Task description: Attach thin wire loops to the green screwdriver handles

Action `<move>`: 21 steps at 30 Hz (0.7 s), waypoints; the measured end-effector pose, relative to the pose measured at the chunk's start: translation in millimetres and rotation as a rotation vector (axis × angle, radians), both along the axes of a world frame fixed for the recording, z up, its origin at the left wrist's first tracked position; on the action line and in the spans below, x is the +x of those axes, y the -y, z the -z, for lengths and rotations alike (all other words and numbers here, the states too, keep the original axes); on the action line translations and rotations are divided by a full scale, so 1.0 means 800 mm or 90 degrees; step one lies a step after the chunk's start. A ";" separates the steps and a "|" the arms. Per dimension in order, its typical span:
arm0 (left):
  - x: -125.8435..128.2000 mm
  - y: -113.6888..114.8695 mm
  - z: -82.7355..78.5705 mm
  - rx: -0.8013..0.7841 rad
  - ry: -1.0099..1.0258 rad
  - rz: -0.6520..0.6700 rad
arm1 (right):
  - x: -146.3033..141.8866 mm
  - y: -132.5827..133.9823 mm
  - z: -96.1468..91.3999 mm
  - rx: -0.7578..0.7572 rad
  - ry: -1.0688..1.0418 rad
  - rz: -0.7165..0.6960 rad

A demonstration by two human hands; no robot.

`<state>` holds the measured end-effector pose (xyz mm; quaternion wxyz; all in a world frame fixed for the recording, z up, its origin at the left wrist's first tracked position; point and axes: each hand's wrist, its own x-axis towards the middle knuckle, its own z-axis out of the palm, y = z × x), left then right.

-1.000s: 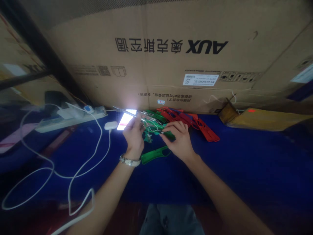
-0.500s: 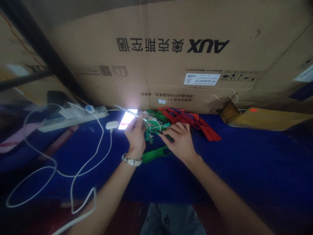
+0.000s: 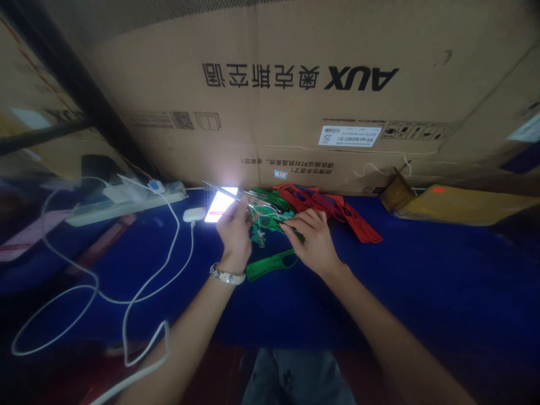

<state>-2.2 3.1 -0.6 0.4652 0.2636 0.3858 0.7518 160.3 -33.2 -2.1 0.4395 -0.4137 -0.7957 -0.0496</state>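
My left hand (image 3: 234, 235), with a watch on its wrist, is closed in a pinch on a thin metal tube (image 3: 219, 188) that sticks out to the left over a lit phone (image 3: 218, 207). A thin white wire (image 3: 266, 207) loops between my two hands. My right hand (image 3: 315, 239) is pinched shut on a small dark piece near the wire, mostly covered by the fingertips. Green plastic parts (image 3: 276, 198) and more metal tubes lie behind the hands. A green plastic handle shell (image 3: 266, 266) rests on the blue tabletop between my wrists.
Red plastic handle shells (image 3: 358, 224) are heaped right of the green ones. A large cardboard box (image 3: 270, 124) stands behind. On the left are a power strip (image 3: 122, 205), a white charger (image 3: 194, 214) and looped white cable (image 3: 126, 304). A yellow package (image 3: 464, 205) lies at right.
My right fingertips have shifted slightly up, and the white wire between my hands now lies flatter. My left hand keeps its grip on the metal tube, almost unmoved.
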 end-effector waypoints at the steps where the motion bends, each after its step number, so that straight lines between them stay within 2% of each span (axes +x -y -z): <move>1: 0.000 0.000 0.000 0.000 0.002 0.002 | 0.000 0.000 0.001 0.000 -0.004 -0.006; 11: 0.001 0.002 -0.002 -0.009 0.017 0.011 | -0.002 -0.002 0.006 0.011 -0.002 -0.024; 21: 0.002 0.004 -0.001 0.002 0.021 0.028 | -0.006 -0.005 0.009 0.095 0.039 0.008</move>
